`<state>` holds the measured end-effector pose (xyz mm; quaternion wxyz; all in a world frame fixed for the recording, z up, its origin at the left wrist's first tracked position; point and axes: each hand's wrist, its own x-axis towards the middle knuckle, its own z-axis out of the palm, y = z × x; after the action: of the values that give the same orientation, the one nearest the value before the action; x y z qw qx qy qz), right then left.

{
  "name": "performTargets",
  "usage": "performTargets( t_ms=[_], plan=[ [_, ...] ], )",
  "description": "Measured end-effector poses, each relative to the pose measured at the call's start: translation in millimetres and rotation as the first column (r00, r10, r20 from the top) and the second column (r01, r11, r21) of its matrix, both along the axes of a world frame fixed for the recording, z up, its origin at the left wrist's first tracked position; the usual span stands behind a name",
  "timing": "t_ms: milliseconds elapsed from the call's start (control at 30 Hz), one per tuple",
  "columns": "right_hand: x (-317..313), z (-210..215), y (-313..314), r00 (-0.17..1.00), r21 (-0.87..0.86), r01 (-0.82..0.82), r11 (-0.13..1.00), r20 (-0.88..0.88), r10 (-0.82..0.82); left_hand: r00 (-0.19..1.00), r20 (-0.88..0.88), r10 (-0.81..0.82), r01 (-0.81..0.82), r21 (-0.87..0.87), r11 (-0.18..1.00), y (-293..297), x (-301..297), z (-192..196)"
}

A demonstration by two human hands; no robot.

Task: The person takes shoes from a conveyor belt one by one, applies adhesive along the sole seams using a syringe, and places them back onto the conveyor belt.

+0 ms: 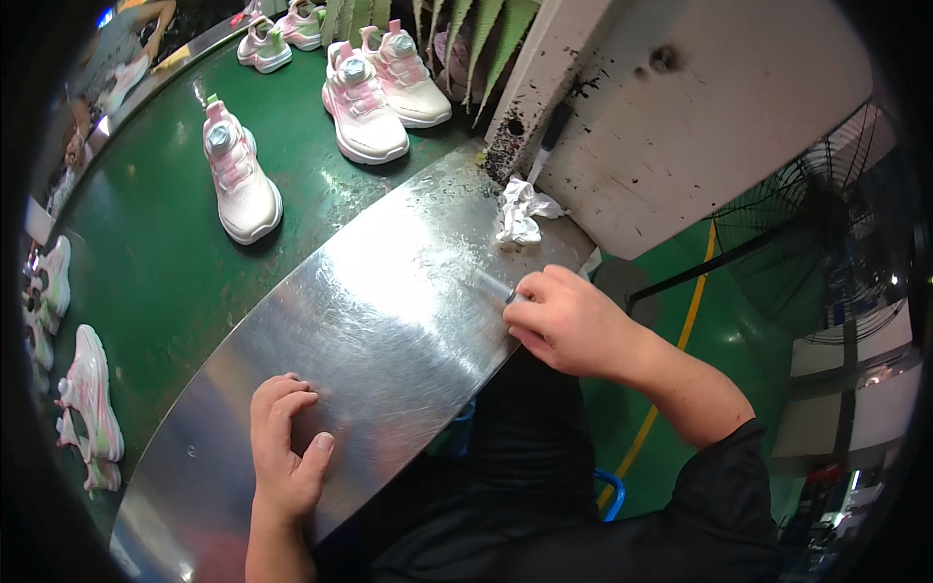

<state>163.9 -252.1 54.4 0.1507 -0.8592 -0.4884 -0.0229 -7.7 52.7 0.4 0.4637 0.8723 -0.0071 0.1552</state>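
grip looks decent from my remote seat: i've got the bare right hand [575, 321] wrapped around a slim, silvery-looking tool [494, 284], its blurred tip pointing out over the curved, scratched, shiny metal tabletop [350, 379]. can't tell if that tip touches down or floats just above, so i'd check that first. the bare left hand [289, 442] is well apart from the right, over the nearer part of the metal, holding nothing i can see, fingers curled and thumb spread. whether it rests there, no clue.

my two cents for handling this well: small, slow wrist moves, light pressure, tip facing away from the left hand. i'd also steer it clear of the crumpled white tissue [523, 209] near the tip, since that could snag. glare on the metal is brutal, so i'd tilt the tool a bit to read its edge. and i'd leave the white-and-pink sneakers with round dials [243, 189] alone over on the flat green surface [160, 282], neither hand is touching those.
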Motion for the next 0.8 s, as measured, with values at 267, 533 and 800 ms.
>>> performTargets(
  t_ms=[267,533,800],
  plan=[
    [4.8,14.3,25.6,0.988,-0.391,0.073,0.917,0.151,-0.014,0.999,0.036,0.01,-0.005,-0.128,0.992,9.3,-4.5,-8.6],
    [-1.8,19.2,23.8,0.99,-0.188,0.016,0.982,-0.136,-0.043,0.999,0.047,-0.001,0.005,-0.088,0.996,4.0,-5.0,-3.7],
    [3.6,19.8,33.0,0.833,-0.198,0.187,0.962,-0.488,-0.262,0.999,0.045,0.003,0.001,-0.089,0.996,3.6,-4.2,-4.2]
  ],
)
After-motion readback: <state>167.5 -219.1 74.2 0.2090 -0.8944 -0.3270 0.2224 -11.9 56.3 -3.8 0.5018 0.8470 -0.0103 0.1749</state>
